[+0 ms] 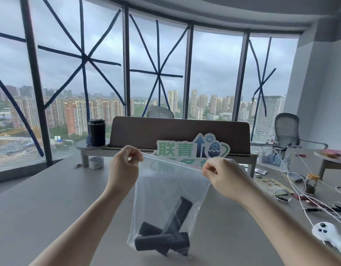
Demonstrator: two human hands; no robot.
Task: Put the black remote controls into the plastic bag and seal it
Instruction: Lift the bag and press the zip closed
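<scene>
A clear plastic bag (165, 189) hangs in the air above the grey table (50, 208). Three black remote controls (165, 235) lie crossed over each other at its bottom. My left hand (125, 164) pinches the left end of the bag's top strip with a red line. My right hand (221, 175) pinches the right end of the same strip. The strip is stretched straight between the two hands and looks pressed together.
A black tumbler (96, 132) and a brown divider (181, 131) with a green-lettered sign (192, 148) stand behind. A tape roll (96, 162) sits under the shelf. White cables (300, 179), a small jar (311, 182) and a white controller (327, 234) clutter the right side.
</scene>
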